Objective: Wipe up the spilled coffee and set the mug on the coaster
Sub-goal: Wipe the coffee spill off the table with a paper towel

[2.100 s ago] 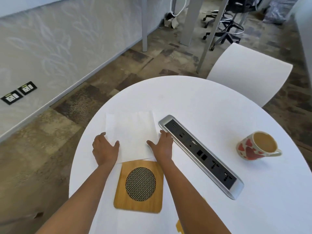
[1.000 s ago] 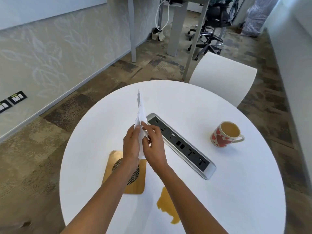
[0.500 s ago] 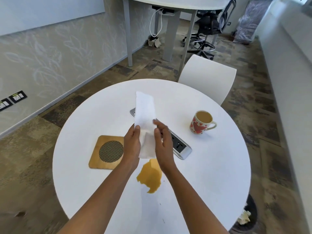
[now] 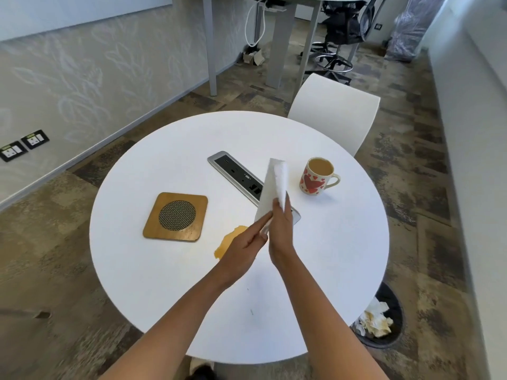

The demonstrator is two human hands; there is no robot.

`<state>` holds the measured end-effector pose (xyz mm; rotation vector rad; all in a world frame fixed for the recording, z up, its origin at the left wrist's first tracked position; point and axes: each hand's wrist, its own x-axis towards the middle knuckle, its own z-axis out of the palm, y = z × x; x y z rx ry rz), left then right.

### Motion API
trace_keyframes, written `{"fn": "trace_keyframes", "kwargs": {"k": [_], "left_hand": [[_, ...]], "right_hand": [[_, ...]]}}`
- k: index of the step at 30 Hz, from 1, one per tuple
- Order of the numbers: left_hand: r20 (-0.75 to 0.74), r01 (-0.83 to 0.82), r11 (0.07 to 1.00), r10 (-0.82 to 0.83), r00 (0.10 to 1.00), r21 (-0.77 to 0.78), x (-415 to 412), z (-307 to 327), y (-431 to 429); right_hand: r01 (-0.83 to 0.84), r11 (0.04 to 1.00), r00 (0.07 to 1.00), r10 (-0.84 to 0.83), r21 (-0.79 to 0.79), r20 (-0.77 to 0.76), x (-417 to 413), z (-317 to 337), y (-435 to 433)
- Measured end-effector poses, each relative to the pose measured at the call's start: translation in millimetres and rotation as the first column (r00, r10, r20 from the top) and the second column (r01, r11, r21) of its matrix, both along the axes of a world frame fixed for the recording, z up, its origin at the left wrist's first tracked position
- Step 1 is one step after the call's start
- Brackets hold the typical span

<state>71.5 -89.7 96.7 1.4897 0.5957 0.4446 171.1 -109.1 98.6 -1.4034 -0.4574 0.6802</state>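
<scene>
A folded white paper towel (image 4: 271, 189) stands upright above the middle of the round white table (image 4: 343, 242). My right hand (image 4: 281, 229) grips its lower edge, and my left hand (image 4: 244, 248) pinches the same edge from the left. Partly hidden under my left hand, a tan coffee spill (image 4: 229, 241) lies on the tabletop. The wooden coaster (image 4: 175, 216) with a round mesh centre lies flat to the left of the spill. A white mug with red hearts (image 4: 315, 175), full of coffee, stands at the far right of the table.
A silver power strip (image 4: 236, 175) is set into the table between coaster and mug, partly behind the towel. A white chair (image 4: 334, 116) stands at the table's far side. On the floor at right is a black bin (image 4: 384, 322) holding crumpled stained paper.
The towel lay flat on the table under both hands; I lifted it and folded it narrower. The view has pulled back, revealing the spill.
</scene>
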Motion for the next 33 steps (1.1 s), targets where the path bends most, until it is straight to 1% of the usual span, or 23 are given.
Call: {"fn": "trace_keyframes", "kwargs": {"k": [2, 4, 5, 7, 9, 11, 13, 14, 16, 18, 20, 21, 24, 27, 29, 33], "left_hand": [[-0.077, -0.045, 0.994, 0.053, 0.996, 0.104, -15.2, -11.4, 6.5], [-0.099, -0.113, 0.967, 0.138, 0.985, 0.228, -31.2, -24.0, 16.8], [-0.111, -0.136, 0.948, 0.174, 0.978, 0.287, -38.8, -31.4, 23.2], [-0.17, -0.159, 0.901, 0.245, 0.955, 0.404, -54.4, -48.3, 37.1], [-0.227, -0.147, 0.84, 0.302, 0.926, 0.522, -69.8, -65.5, 51.3], [-0.274, -0.112, 0.79, 0.337, 0.901, 0.603, -85.1, -81.9, 63.8], [-0.322, -0.066, 0.754, 0.356, 0.877, 0.653, -99.1, -97.0, 71.4], [-0.347, -0.034, 0.737, 0.357, 0.867, 0.675, -105.0, -104.0, 74.6], [-0.391, 0.04, 0.704, 0.346, 0.853, 0.709, -114.4, -116.2, 79.3], [-0.418, 0.096, 0.678, 0.329, 0.847, 0.729, -120.8, -124.5, 82.5], [-0.429, 0.122, 0.669, 0.316, 0.846, 0.734, -125.2, -130.4, 84.6], [-0.431, 0.129, 0.668, 0.31, 0.847, 0.733, -126.8, -133.0, 84.5], [-0.426, 0.13, 0.667, 0.302, 0.853, 0.733, -128.6, -137.3, 82.6], [-0.416, 0.108, 0.691, 0.296, 0.86, 0.715, -128.7, -137.8, 81.7], [-0.392, 0.074, 0.71, 0.296, 0.871, 0.7, -128.9, -136.7, 81.3], [-0.355, 0.029, 0.748, 0.279, 0.892, 0.663, -129.1, -135.9, 82.2]], "right_hand": [[0.112, 0.993, 0.993, -0.111, -0.045, 0.031, 5.5, -6.0, -7.5], [0.205, 0.974, 0.971, -0.191, -0.099, 0.142, 12.4, -15.1, -18.4], [0.233, 0.964, 0.954, -0.201, -0.131, 0.222, 15.7, -22.0, -24.9], [0.263, 0.941, 0.897, -0.157, -0.214, 0.413, 19.7, -41.5, -39.5], [0.291, 0.907, 0.808, -0.062, -0.305, 0.586, 21.0, -62.1, -53.4], [0.306, 0.842, 0.733, 0.089, -0.443, 0.675, 16.4, -82.4, -65.5], [0.293, 0.751, 0.689, 0.263, -0.592, 0.675, 5.5, -103.4, -78.8], [0.289, 0.708, 0.677, 0.325, -0.644, 0.661, -1.8, -113.8, -84.3], [0.309, 0.636, 0.656, 0.396, -0.707, 0.643, -15.7, -129.9, -90.6], [0.34, 0.599, 0.65, 0.409, -0.725, 0.641, -26.5, -136.4, -90.9], [0.338, 0.599, 0.672, 0.385, -0.726, 0.632, -37.2, -136.5, -87.8], [0.328, 0.603, 0.67, 0.395, -0.728, 0.629, -43.7, -137.0, -87.8], [0.285, 0.618, 0.62, 0.464, -0.733, 0.633, -69.1, -141.0, -93.6], [0.225, 0.637, 0.599, 0.506, -0.737, 0.62, -105.2, -142.1, -94.8], [0.161, 0.641, 0.538, 0.581, -0.75, 0.612, -131.1, -140.2, -87.9], [0.038, 0.643, 0.323, 0.717, -0.765, 0.618, -151.0, -134.5, -56.9]]}}
